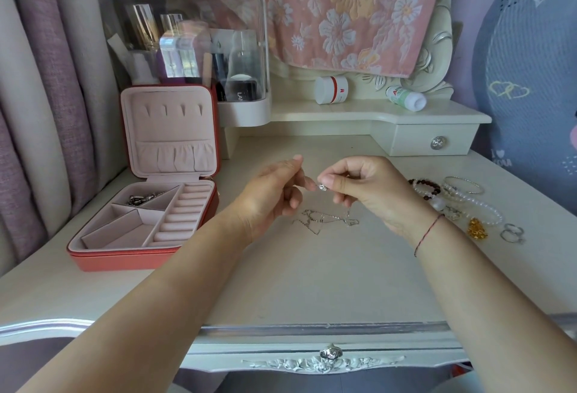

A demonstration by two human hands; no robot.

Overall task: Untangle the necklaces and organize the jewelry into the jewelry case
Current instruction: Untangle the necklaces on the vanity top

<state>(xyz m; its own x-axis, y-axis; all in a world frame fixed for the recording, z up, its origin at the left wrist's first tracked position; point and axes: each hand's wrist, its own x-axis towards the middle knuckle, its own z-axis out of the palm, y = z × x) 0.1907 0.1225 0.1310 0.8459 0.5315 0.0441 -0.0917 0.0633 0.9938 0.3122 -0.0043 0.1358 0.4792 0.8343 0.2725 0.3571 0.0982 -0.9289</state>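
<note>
A tangle of thin silver necklaces (324, 221) lies on the pale dressing table (312, 283), to the right of the open jewelry case (146, 255) and well apart from it. Just above the tangle, a small sparkling pendant (322, 187) is held up between two hands. The right hand (365, 189) pinches it with thumb and curled fingers, and a fine strand drops from that hand to the heap. The left hand (268, 196) closes thumb and fingertip on the pendant's other side; whether it also holds chain is too fine to tell.

To do this step well, it seems best to keep the pendant lifted, follow its single strand down, and ease loops apart gently rather than pull, since tugging would likely tighten the knots.

The case's lid stands upright, and its back-left compartment holds some small metal pieces (140, 199). Much farther right of the case, beaded bracelets (462, 199), a gold piece (477, 229) and silver rings (512, 232) wait in a cluster.
</note>
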